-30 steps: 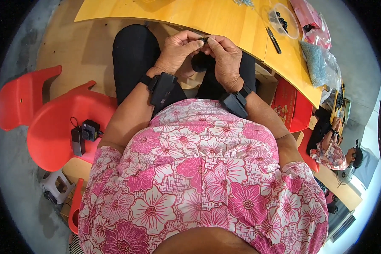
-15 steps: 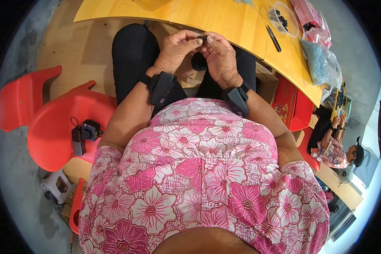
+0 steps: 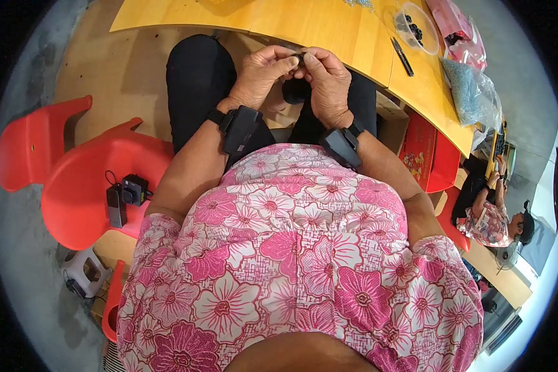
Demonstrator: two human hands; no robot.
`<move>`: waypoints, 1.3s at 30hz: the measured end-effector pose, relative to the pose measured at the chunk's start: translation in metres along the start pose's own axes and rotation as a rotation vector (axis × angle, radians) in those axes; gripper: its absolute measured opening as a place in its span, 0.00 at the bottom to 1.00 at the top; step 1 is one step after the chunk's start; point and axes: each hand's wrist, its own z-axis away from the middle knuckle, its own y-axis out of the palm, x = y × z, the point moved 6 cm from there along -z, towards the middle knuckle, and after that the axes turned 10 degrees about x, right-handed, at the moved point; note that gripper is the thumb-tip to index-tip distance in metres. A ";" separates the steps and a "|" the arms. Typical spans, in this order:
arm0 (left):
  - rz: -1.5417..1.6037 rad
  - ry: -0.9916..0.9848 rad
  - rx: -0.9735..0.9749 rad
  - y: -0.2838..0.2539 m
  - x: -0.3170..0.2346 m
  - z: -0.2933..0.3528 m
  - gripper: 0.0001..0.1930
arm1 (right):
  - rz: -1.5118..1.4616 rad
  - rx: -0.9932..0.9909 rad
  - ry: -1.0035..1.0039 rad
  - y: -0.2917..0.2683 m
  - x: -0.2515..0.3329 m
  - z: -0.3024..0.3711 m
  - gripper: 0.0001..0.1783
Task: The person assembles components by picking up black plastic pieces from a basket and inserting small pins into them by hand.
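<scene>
Just off the near edge of the yellow wooden table (image 3: 328,28), both hands meet over my lap. A small dark piece (image 3: 299,57) is pinched between them; its exact kind is too small to make out. My left hand (image 3: 258,75) is closed, thumb and index finger on one side of it. From the other side my right hand (image 3: 327,84) grips it the same way. The remaining fingers are curled and partly hidden. Each wrist wears a black strapped box.
On the table's right stand a round clear tub (image 3: 416,29) with small black pieces, a black pen (image 3: 402,57) and a bag of bluish-grey beads (image 3: 464,93). Red chairs (image 3: 99,180) are at left, one carrying black devices. Another person (image 3: 493,217) sits far right.
The small dark piece and both hands have shifted very slightly to the right in view. The grip stays much the same.
</scene>
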 end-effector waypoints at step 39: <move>0.182 -0.041 0.057 0.004 0.002 -0.001 0.09 | 0.398 0.269 -0.106 -0.003 0.034 -0.011 0.06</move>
